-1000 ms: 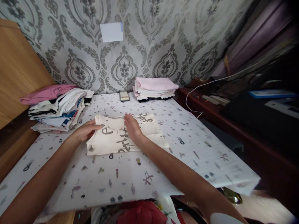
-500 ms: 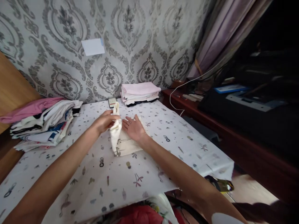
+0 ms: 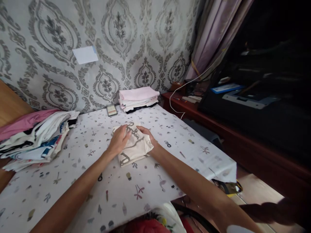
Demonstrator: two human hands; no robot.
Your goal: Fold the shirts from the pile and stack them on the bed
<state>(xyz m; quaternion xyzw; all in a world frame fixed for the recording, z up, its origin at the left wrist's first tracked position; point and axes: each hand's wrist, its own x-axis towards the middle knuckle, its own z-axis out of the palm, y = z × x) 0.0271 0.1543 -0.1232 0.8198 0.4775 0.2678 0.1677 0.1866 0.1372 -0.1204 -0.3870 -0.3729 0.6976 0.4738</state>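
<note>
A folded cream-coloured garment (image 3: 134,145) with dark lettering lies near the middle of the patterned white cloth. My left hand (image 3: 119,139) rests on its left side, fingers stretched out and thumb apart. Along the garment's right edge, my right hand (image 3: 148,133) has its fingers curved round the fabric. Part of that hand is hidden behind the cloth's fold.
A neat stack of folded clothes, pink on top (image 3: 139,94), stands by the wall beside a small blurred card (image 3: 112,110). At left is a looser pile of clothes (image 3: 41,136). A white cable (image 3: 170,103) hangs over the dark red furniture (image 3: 189,108) at right.
The garment's raised part has been folded over to the right and now lies flat, lettering upward. My left hand has come down onto it. The whole view has shifted slightly.
</note>
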